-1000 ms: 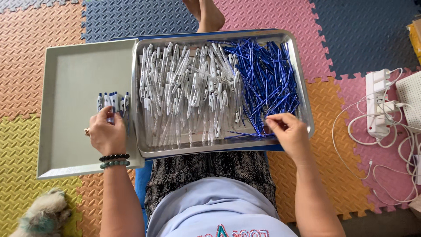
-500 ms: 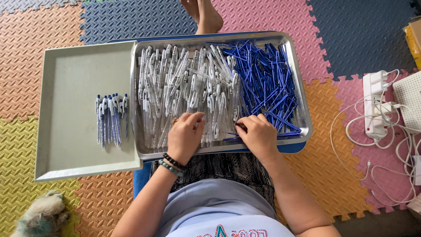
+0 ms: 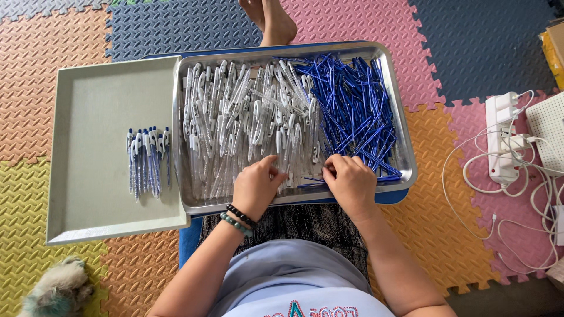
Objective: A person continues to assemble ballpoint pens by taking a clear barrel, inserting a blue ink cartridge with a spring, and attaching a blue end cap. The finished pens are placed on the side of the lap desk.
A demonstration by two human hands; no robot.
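We see a big shiny metal tray [image 3: 405, 147] holding clear white pen shells [image 3: 235, 117] left and thin blue ink tubes [image 3: 352, 111] right. Our left hand [image 3: 255, 188] and right hand [image 3: 351, 183] curl at its near edge; what they pinch, we cannot tell. One bump could spill the piles together.

Both hands [image 3: 305, 185] now over metal tray [image 3: 405, 176]
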